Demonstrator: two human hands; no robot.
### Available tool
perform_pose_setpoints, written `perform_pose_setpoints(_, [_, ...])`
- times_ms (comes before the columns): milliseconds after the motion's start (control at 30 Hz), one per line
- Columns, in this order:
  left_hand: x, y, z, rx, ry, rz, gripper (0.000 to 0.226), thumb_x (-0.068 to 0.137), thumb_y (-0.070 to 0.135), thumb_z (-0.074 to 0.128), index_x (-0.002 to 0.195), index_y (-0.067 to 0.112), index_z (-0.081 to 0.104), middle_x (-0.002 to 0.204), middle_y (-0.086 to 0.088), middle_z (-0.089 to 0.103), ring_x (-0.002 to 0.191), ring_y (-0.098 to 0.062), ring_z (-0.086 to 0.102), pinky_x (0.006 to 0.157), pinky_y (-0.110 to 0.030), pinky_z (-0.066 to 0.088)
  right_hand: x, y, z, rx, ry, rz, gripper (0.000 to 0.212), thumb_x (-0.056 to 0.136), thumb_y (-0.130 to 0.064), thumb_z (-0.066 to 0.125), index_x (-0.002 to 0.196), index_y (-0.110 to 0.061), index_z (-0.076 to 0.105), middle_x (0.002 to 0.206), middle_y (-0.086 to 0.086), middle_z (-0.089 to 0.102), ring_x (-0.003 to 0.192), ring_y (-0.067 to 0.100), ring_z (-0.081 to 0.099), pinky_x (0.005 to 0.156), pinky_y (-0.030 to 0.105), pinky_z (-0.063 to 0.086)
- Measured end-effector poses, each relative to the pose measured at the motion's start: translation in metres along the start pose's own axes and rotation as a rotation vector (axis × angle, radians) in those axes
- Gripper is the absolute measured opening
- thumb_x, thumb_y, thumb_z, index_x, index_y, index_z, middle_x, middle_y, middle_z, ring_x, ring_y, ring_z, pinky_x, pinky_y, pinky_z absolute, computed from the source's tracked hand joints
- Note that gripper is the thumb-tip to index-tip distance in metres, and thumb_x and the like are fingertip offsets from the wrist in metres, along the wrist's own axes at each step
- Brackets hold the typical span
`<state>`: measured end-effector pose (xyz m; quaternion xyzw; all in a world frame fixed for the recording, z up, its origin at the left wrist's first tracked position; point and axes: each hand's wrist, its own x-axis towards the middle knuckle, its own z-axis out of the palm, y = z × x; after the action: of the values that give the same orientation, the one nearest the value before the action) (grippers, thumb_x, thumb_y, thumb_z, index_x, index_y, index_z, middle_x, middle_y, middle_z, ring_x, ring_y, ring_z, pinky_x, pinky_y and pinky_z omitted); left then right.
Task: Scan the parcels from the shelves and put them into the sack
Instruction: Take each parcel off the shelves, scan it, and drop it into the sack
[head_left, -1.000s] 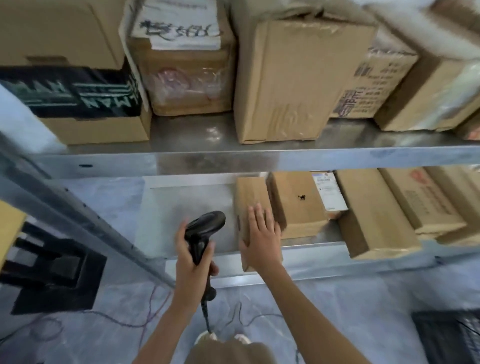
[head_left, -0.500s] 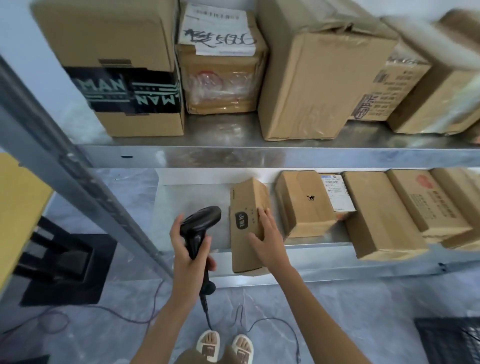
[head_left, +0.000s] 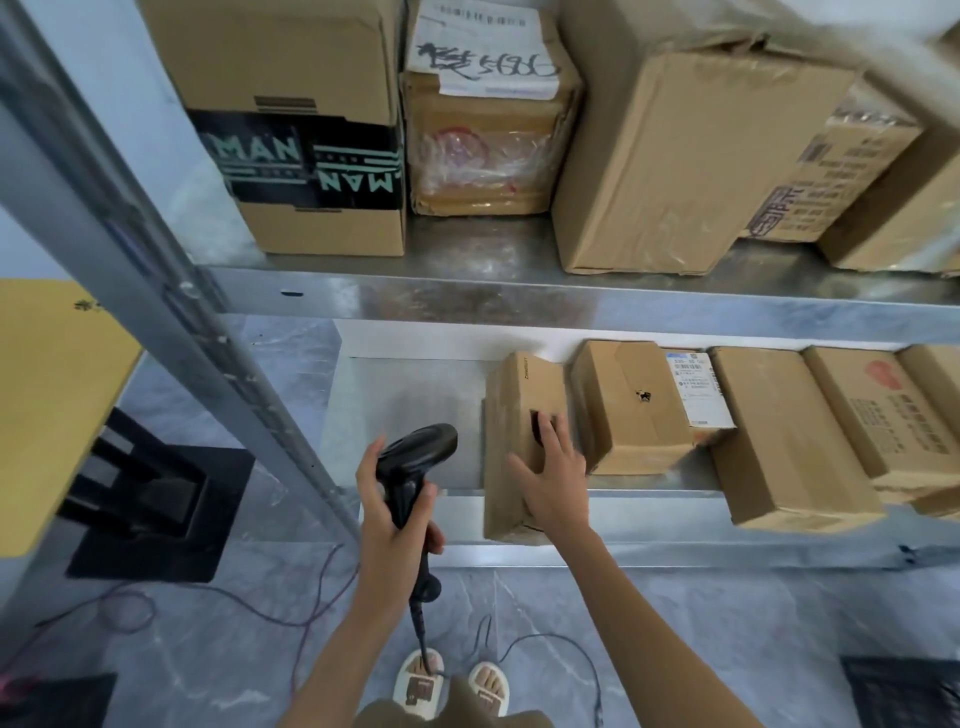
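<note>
We stood before a metal shelving unit (head_left: 519, 306) on a grey marbled floor, with two levels in view. The upper level carried big cartons, among them one with a black band (head_left: 311, 161) and one with a handwritten paper on top (head_left: 488, 57). On the lower level a row of smaller cardboard parcels lay side by side, and the space at the left end of this level (head_left: 405, 405) held no parcel.

Our left hand (head_left: 389, 514) was clamped around the grip of the black barcode scanner (head_left: 415, 462), its head pointing toward the shelf and its cable (head_left: 421, 623) hanging to the floor. Our right hand (head_left: 553, 483) lay on the leftmost parcel (head_left: 519, 431), fingers spread and bent over its top and right side, the thumb on the near face. This parcel sat at the front edge of the lower level, just beside the next parcel (head_left: 628, 410), and part of it reached over the edge.

We judged the task as only in its first part: this parcel was being taken for scanning, no label on it was visible to us, and the sack was not in view. Many parcels on both levels were left to scan and pack
</note>
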<state>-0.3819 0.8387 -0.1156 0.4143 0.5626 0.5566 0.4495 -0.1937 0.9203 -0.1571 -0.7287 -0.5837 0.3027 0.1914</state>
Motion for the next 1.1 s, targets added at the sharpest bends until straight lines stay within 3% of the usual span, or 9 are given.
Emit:
perform_pose_setpoints(133, [0.001,-0.001,0.001,-0.009,0.018,-0.018,0.070,0.100,0.005,0.059,0.136,0.059,0.032,0.097,-0.015,0.064,0.049,-0.023,0.057,0.051,-0.029,0.054,0.000,-0.005,-0.005,0.369,-0.055,0.047,0.068,0.099,-0.030,0.051,0.159,-0.032,0.019,0.157,-0.001,0.037,0.135,0.026,0.044,0.111,0.049,0.042])
perform_pose_setpoints(200, [0.001,-0.002,0.001,-0.013,0.019,-0.025,0.071,0.101,0.005,0.059,0.135,0.061,0.033,0.093,-0.015,0.065,0.049,-0.023,0.057,0.051,-0.029,0.054,0.000,-0.005,-0.008,0.268,-0.039,0.016,0.066,0.102,-0.022,0.042,0.160,-0.030,0.012,0.154,0.006,0.041,0.125,0.027,0.051,0.104,0.042,0.045])
perform_pose_setpoints(267, [0.001,-0.003,0.002,-0.010,0.019,-0.027,0.072,0.101,0.004,0.059,0.134,0.063,0.033,0.089,-0.010,0.067,0.049,-0.023,0.058,0.051,-0.029,0.054,0.003,-0.006,-0.011,0.001,0.009,-0.031,0.065,0.102,-0.018,0.038,0.160,-0.028,0.008,0.164,0.010,0.023,0.134,0.035,0.043,0.107,0.047,0.042])
perform_pose_setpoints(400, [0.001,-0.005,0.005,0.000,0.006,-0.024,0.074,0.101,0.004,0.059,0.132,0.066,0.034,0.089,0.003,0.069,0.049,-0.024,0.058,0.052,-0.030,0.055,0.004,-0.010,-0.003,-0.378,-0.007,-0.035,0.070,0.101,-0.055,0.036,0.159,-0.033,0.003,0.168,0.003,-0.006,0.146,0.042,0.021,0.115,0.054,0.031])
perform_pose_setpoints(500, [0.002,-0.003,0.006,0.020,0.000,-0.018,0.075,0.100,0.004,0.060,0.131,0.067,0.035,0.088,0.002,0.069,0.050,-0.024,0.059,0.052,-0.032,0.056,0.003,-0.003,0.004,-0.437,0.025,-0.047,0.079,0.096,-0.064,0.037,0.159,-0.033,0.001,0.168,-0.001,-0.006,0.133,0.038,0.035,0.107,0.048,0.039])
perform_pose_setpoints(600, [0.002,0.001,0.005,0.030,-0.012,0.003,0.073,0.100,0.003,0.059,0.135,0.062,0.033,0.088,-0.001,0.068,0.049,-0.023,0.058,0.052,-0.033,0.055,0.005,0.003,-0.006,-0.251,0.080,-0.026,0.078,0.094,-0.057,0.049,0.159,-0.035,0.010,0.168,-0.006,0.003,0.120,0.036,0.044,0.099,0.045,0.043])
perform_pose_setpoints(833, [0.005,0.030,0.001,0.090,-0.107,0.103,0.075,0.101,0.008,0.060,0.129,0.072,0.034,0.093,0.000,0.067,0.051,-0.023,0.058,0.053,-0.032,0.054,-0.014,-0.002,-0.031,0.443,0.178,-0.140,0.078,0.084,-0.052,0.063,0.154,-0.042,0.030,0.162,-0.021,0.025,0.140,0.003,0.036,0.116,0.041,0.035])
perform_pose_setpoints(933, [0.002,0.042,0.003,0.129,-0.146,0.148,0.069,0.101,0.017,0.062,0.135,0.068,0.030,0.075,-0.003,0.065,0.051,-0.024,0.058,0.055,-0.036,0.055,-0.023,-0.011,-0.036,0.535,0.246,-0.207,0.079,0.080,-0.055,0.060,0.153,-0.039,0.034,0.161,-0.020,0.028,0.139,-0.015,0.027,0.112,0.024,0.029])
perform_pose_setpoints(1100, [0.000,0.059,0.007,0.131,-0.181,0.184,0.063,0.091,0.042,0.063,0.138,0.066,0.029,0.078,0.001,0.065,0.053,-0.020,0.058,0.054,-0.037,0.055,-0.035,-0.019,-0.038,0.547,0.294,-0.310,0.074,0.083,-0.047,0.060,0.152,-0.039,0.033,0.163,-0.015,0.026,0.143,-0.011,0.023,0.109,0.008,0.024])
